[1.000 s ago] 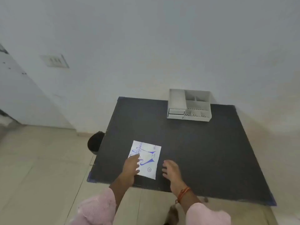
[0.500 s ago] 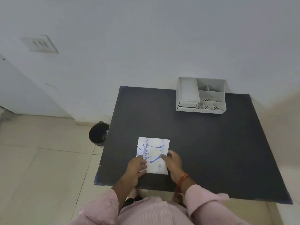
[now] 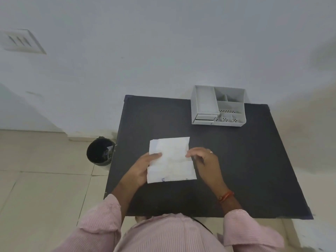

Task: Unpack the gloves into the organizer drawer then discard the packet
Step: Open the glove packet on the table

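Hands frame a white glove packet above the near-centre of a black table, seen from a head-worn camera looking down. The packet shows its mostly blank side, with a sliver of blue print at its near edge, and its long axis runs away from the person. The left hand holds the packet's left edge, thumb on top and fingers underneath, a pinching grip on the paper. The right hand meets the right edge about halfway up, fingertips curled onto the paper; whether it truly pinches or only presses there cannot be told. The packet sits directly between both hands, so neither has to reach; the opening move, by my reading, turns on the two grips pulling apart across the short width. It looks unopened, with no gloves visible. The grey organizer stands at the far edge of the table, well apart and to the right of the packet, nearer the right hand, its small drawer at the front left corner. A black bin stands on the floor just beside the table's left edge, nearer the left hand.
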